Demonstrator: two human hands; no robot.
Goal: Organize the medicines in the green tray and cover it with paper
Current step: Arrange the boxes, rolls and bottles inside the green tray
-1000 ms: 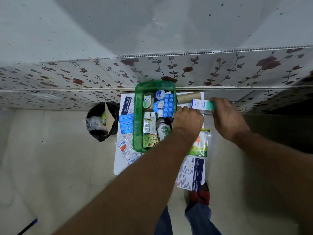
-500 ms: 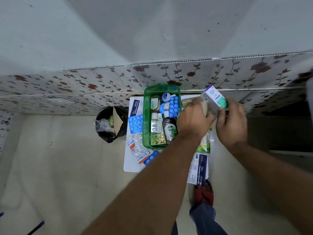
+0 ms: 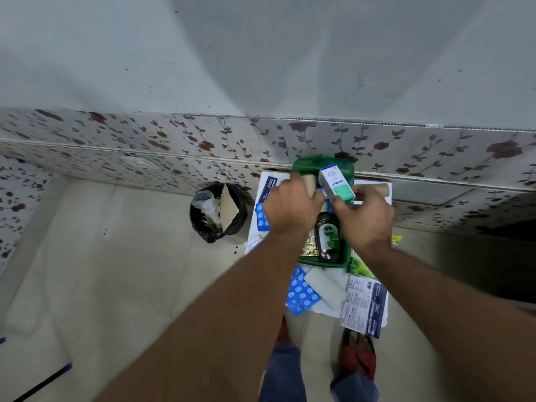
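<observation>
both hands (image 3: 293, 207) raised together, fingers curled closed

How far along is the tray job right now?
Partly done. The green tray already holds a brown bottle and some strips. In hand: the right hand holds a white-green box above the tray, and the left hand grips a cardboard tube. Left: blue blister packs and a leaflet lie outside; no paper cover is on.

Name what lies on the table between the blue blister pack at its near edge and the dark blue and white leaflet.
In the head view, a flat white packet lies between the blue blister pack and the leaflet, touching the pack's edge.
</observation>
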